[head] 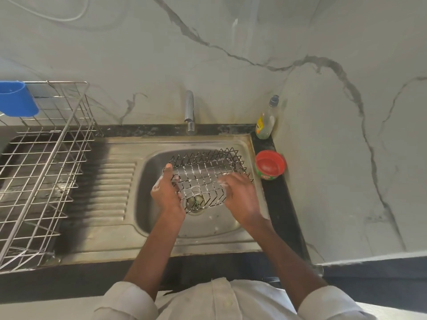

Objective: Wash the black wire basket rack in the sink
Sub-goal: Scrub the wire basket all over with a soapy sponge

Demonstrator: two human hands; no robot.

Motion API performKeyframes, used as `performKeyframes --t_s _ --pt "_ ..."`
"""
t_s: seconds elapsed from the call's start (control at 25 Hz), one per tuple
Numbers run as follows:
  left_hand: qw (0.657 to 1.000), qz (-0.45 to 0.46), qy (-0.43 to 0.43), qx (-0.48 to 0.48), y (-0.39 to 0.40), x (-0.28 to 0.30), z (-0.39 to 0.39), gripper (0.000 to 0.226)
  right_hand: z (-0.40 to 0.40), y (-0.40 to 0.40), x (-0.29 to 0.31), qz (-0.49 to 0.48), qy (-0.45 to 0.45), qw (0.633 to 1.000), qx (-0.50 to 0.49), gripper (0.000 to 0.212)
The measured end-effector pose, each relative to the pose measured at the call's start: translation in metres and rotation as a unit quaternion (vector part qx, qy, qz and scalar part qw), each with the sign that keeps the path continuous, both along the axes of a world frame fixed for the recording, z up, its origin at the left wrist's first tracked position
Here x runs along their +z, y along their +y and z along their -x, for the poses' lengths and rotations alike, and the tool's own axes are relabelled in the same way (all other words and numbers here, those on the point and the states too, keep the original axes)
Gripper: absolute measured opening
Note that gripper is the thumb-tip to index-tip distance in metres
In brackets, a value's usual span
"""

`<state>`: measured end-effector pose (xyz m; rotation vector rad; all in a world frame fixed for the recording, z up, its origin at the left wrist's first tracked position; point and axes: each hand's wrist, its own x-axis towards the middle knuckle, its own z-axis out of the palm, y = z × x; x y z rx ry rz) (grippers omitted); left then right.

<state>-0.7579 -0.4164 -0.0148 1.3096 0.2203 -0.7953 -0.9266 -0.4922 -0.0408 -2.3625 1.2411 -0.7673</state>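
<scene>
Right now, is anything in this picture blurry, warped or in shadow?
Head view: the right hand is motion-blurred against the black wire basket rack; the left hand reads sharper. Wide-angle bending curves the counter edges, and a dark shadow band crosses the sink drainboard.

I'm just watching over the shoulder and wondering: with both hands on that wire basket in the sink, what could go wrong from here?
1. The left hand looks soapy where it holds the wire basket, so the basket could slip and drop into the sink.
2. The basket's rim ends in pointed wire tips near the right hand; fingers might get poked or snagged.
3. The red-lidded tub sits right beside the sink; a swing of the basket could knock it.
</scene>
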Motion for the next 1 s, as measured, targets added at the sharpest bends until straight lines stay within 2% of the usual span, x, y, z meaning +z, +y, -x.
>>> performKeyframes --t_s 0.08,0.16,0.4,0.48,0.56,0.64,0.68,0.72,0.8,0.84,0.92,1.0 --pt "1.0 0.002 0.003 -0.005 0.003 -0.001 0.0 0.027 0.011 -0.008 0.0 -0.031 -0.01 0.996 -0.078 0.05" --pt "0.999 0.007 -0.018 -0.04 0.006 -0.003 -0.002 0.027 0.023 -0.015 0.002 -0.08 -0.033 0.983 -0.165 0.042" --pt "0.963 0.074 -0.178 -0.19 0.011 -0.007 -0.022 0.025 -0.012 -0.04 0.021 -0.079 -0.064 0.957 -0.271 0.032" --pt "0.954 0.086 -0.195 -0.21 0.008 -0.006 -0.029 0.024 -0.041 -0.032 0.035 -0.049 -0.083 0.965 -0.243 0.035" --pt "0.947 0.09 -0.211 -0.226 0.0 -0.005 -0.032 0.026 -0.085 -0.01 0.051 -0.01 -0.084 0.987 -0.14 0.04" --pt "0.937 0.097 -0.229 -0.243 -0.008 -0.004 -0.03 0.03 -0.121 0.009 0.057 0.043 -0.045 0.998 -0.021 0.038" --pt "0.936 0.1 -0.232 -0.245 -0.01 -0.005 -0.029 0.031 -0.127 0.009 0.057 0.062 -0.031 0.998 0.009 0.037" --pt "0.938 0.099 -0.231 -0.24 -0.011 -0.005 -0.028 0.031 -0.124 0.001 0.055 0.063 -0.029 0.998 -0.001 0.042" --pt "0.947 0.097 -0.215 -0.218 -0.011 -0.008 -0.029 0.029 -0.097 -0.02 0.043 0.021 -0.029 0.994 -0.101 0.056" --pt "0.952 0.098 -0.202 -0.206 -0.01 -0.009 -0.031 0.028 -0.077 -0.031 0.036 0.002 -0.031 0.986 -0.163 0.055" --pt "0.958 0.1 -0.186 -0.193 -0.009 -0.01 -0.034 0.028 -0.049 -0.041 0.028 -0.044 -0.056 0.961 -0.267 0.037" --pt "0.956 0.096 -0.196 -0.194 -0.009 -0.01 -0.03 0.027 -0.06 -0.033 0.035 -0.055 -0.088 0.955 -0.278 0.026"
